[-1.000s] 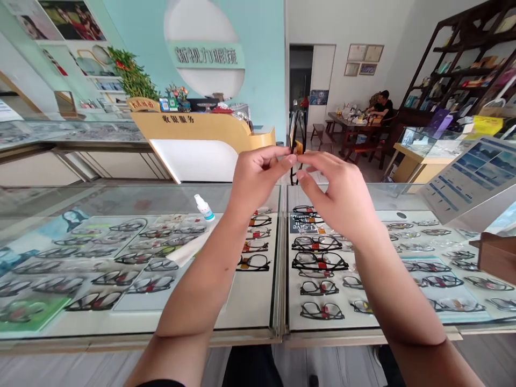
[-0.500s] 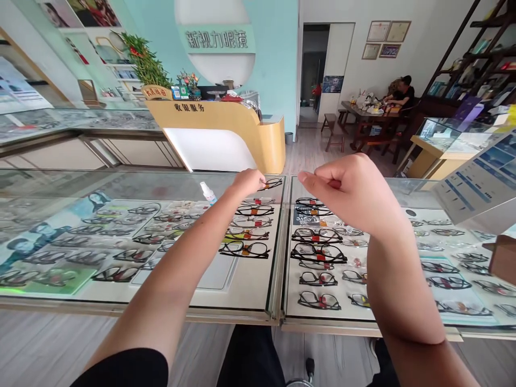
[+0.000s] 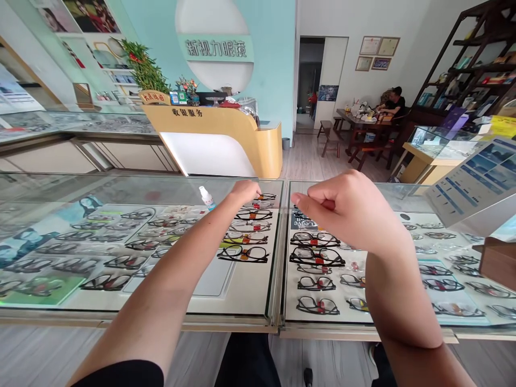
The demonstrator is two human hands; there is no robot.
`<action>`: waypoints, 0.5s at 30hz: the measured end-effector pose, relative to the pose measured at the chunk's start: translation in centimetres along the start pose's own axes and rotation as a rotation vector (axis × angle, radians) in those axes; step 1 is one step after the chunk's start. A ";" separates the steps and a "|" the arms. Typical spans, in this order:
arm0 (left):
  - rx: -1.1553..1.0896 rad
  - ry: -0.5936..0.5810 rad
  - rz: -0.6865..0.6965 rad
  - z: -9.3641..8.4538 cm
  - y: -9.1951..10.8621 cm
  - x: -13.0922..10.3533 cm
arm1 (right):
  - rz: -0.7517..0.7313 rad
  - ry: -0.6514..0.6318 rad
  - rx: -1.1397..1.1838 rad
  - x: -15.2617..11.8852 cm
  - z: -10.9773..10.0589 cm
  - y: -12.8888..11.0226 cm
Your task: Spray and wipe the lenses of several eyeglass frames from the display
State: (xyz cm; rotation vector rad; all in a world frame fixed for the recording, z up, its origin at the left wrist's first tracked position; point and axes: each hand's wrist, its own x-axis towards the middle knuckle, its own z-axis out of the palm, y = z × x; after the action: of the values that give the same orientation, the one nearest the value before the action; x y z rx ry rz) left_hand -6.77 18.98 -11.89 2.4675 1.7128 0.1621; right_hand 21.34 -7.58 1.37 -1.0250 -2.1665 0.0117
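My left hand (image 3: 245, 192) reaches over the far part of the left glass display case (image 3: 250, 293), fingers closed on the end of a dark pair of glasses (image 3: 266, 197). To its left, a small white spray bottle (image 3: 206, 198) stands on the glass. My right hand (image 3: 342, 207) is held above the right display case (image 3: 342, 322), its fingers curled and thumb pressed toward them; anything inside is hidden. Rows of glasses with small tags (image 3: 317, 255) lie in the cases below both hands.
Behind the cases stands a wooden counter (image 3: 270, 150). A person (image 3: 395, 105) sits at a dark table far back. At the right are a tilted printed board (image 3: 475, 180) and a brown box (image 3: 500, 263). A metal-edged seam separates the two cases.
The camera view has tilted up slightly, so the background sits lower. My left hand has shifted slightly with the glasses at its fingertips, and my right hand remains curled over the right case.
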 end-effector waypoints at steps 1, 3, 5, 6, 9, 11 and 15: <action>0.015 0.018 -0.013 -0.3 0.4 -0.4 | -0.020 -0.001 -0.007 -0.3 -0.1 -0.4; 0.055 0.065 -0.038 -1.0 1.6 -2.2 | -0.074 0.010 -0.020 -1.1 -0.5 -1.6; 0.059 0.137 0.000 -1.7 3.6 -5.9 | -0.126 0.048 -0.037 -2.3 -1.4 -3.1; 0.040 0.213 0.076 -1.9 4.8 -8.6 | -0.144 0.072 -0.045 -3.0 -2.1 -4.0; -0.166 0.514 0.335 -1.1 8.2 -19.4 | -0.144 0.128 -0.042 -5.5 -4.3 -6.2; -0.254 0.596 0.549 0.9 9.9 -27.1 | -0.102 0.161 -0.024 -7.1 -5.1 -6.7; -0.634 0.178 0.440 8.6 10.7 -37.6 | 0.074 0.170 -0.004 -10.5 -3.1 -3.2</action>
State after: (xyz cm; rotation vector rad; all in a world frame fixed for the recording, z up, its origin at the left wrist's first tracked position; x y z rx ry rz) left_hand -8.62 -20.38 -19.00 2.3145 0.9189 0.8437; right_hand 25.50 -17.77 -1.76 -1.0686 -1.9757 -0.0433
